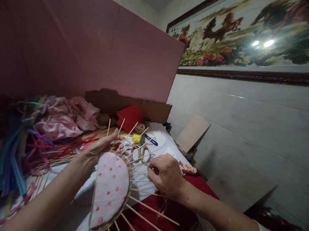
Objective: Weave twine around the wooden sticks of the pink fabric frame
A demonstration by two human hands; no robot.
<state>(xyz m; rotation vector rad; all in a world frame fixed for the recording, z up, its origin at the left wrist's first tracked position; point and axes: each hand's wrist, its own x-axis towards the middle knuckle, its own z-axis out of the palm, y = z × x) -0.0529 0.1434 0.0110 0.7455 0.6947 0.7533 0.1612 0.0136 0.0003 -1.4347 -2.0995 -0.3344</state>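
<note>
A half-round woven base (112,188) has a pale pink cloth face with small red paw prints and a braided twine rim. Thin wooden sticks (154,210) fan out from its curved edge. My left hand (109,142) grips the top of the base, its thumb and fingers among the upper sticks. To the right of the base, my right hand (164,173) is closed in a pinch close to the stick ends. A thin strand of twine (162,208) hangs below it; most of what the fingers hold is hidden.
Gold-handled scissors (143,153), a blue cutter (151,140) and a twine ball (139,128) lie beyond the base. Pink cloth (65,118), colourful pipe cleaners (12,155) and loose sticks fill the left. Cardboard (154,110) stands at the back; a wall is at right.
</note>
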